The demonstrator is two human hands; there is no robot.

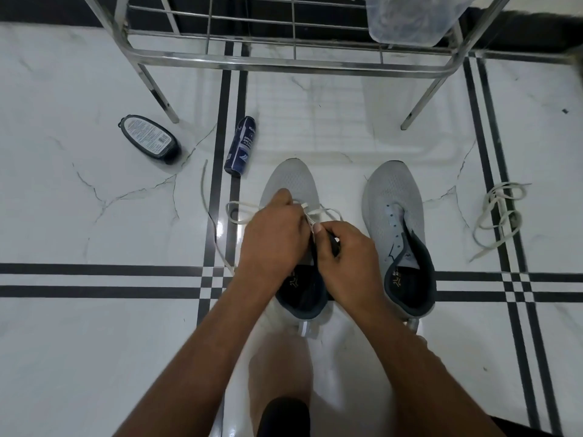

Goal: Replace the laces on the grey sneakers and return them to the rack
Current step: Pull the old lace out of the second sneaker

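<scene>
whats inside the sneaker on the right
The right sneaker has no lace; its eyelets are bare. Inside shows a dark lining and an insole with a logo. The toe end under the tongue is covered, so nothing there can be seen.

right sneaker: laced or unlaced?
Unlaced. The right sneaker shows bare eyelets and an open tongue; a loose lace lies on the floor beside it.

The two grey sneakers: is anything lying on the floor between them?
No. In the head view, only bare white floor separates the left sneaker, being laced, from the unlaced right sneaker. The loose lace lies beyond the right sneaker.
</scene>
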